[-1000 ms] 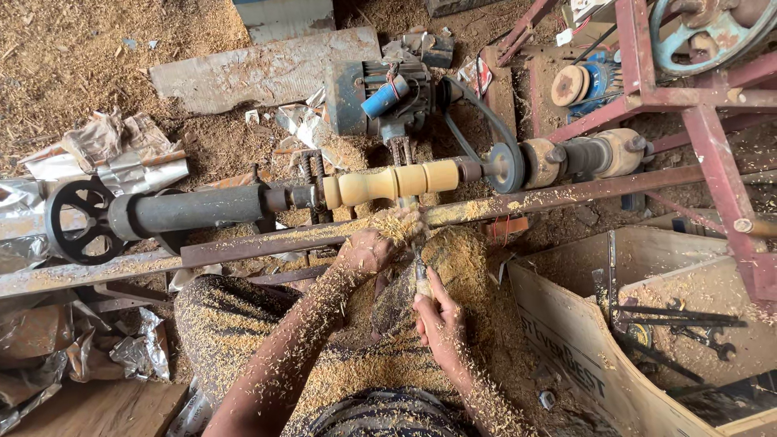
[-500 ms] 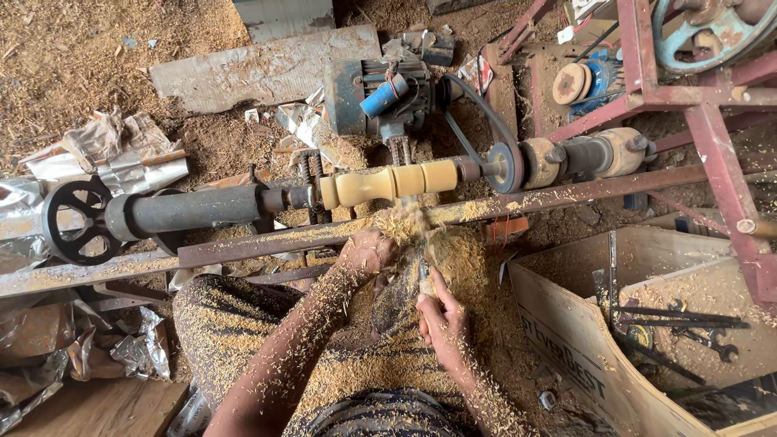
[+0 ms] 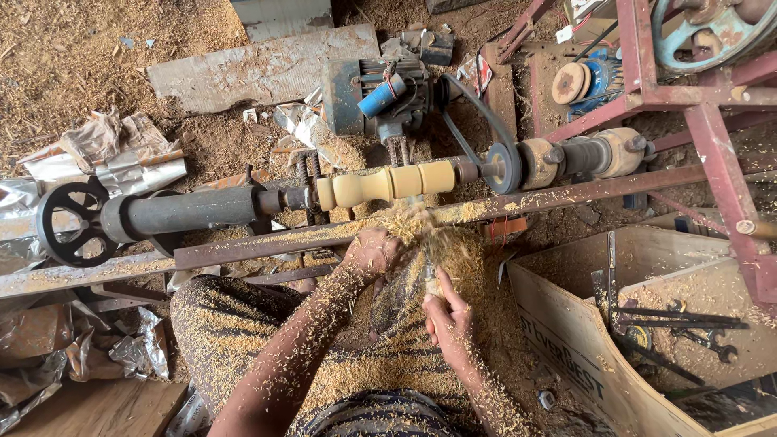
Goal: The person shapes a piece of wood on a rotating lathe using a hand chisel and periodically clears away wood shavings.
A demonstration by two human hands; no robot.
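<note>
Head view: a turning chisel (image 3: 430, 279) is being gripped by both hands, the right hand (image 3: 450, 311) closed around its handle low and near the body, the left hand (image 3: 371, 252) closed over the blade up at the long steel tool rest (image 3: 518, 202). The two hands are being kept apart along the tool (its tip is being hidden by flying shavings, so the exact contact cannot be told). Just beyond the rest, the pale wooden spindle (image 3: 388, 184) is being held between the dark tailstock (image 3: 174, 212) with its handwheel (image 3: 69, 224) on the left and the belt-driven headstock pulley (image 3: 506, 166) on the right; the electric motor (image 3: 376, 97) is sitting behind it.

For a clean cut, the blade is probably best kept pressed down on the rest by the left hand, while small, steady movements are being given from the handle. Light passes are likely to be safer than deep ones, since a dig-in could be thrown back. Sleeves and fingers are best being kept off the drive belt (image 3: 473, 117). A wooden box of tools (image 3: 647, 324) is lying to the right.
</note>
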